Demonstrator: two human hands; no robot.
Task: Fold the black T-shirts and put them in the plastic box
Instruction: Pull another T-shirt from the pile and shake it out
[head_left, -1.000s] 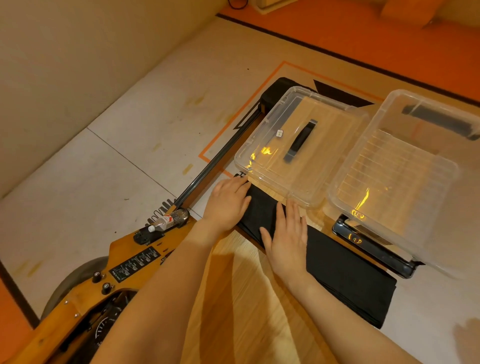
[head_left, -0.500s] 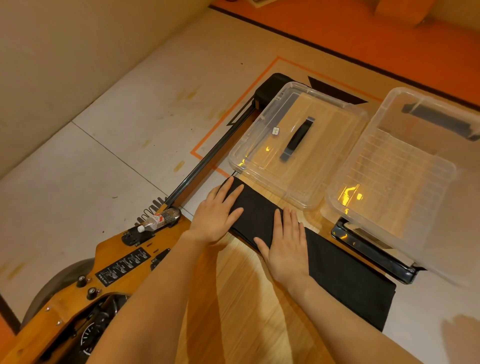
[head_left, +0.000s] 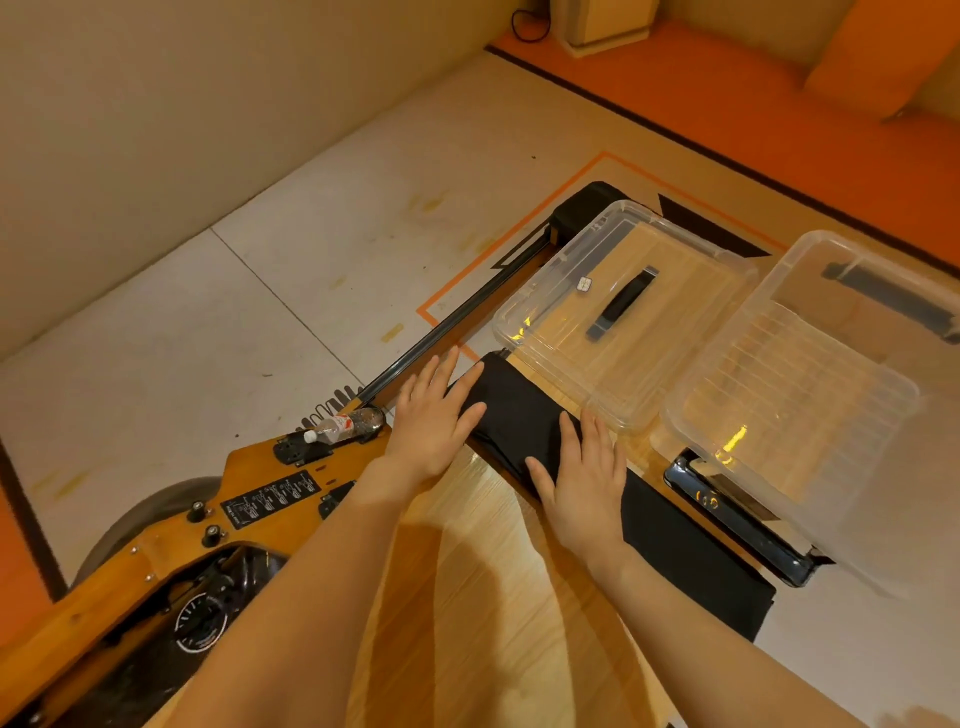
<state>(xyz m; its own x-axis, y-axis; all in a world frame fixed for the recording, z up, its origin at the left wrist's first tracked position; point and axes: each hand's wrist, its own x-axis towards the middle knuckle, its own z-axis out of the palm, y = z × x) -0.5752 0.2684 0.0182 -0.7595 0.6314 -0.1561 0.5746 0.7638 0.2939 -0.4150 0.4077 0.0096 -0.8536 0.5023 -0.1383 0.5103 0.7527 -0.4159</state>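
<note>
While flat on the black T-shirt (head_left: 524, 415), left hand (head_left: 431, 421) and right hand (head_left: 584, 478), fingers straight, gripping nothing: folded to a long strip, plastic box (head_left: 810, 332) far right not yet filled.

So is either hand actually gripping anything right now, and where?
Nothing is gripped. The left hand lies flat on the far end of the folded black T-shirt; the right hand presses flat on its middle.

Warm dim light, wide-angle distortion
</note>
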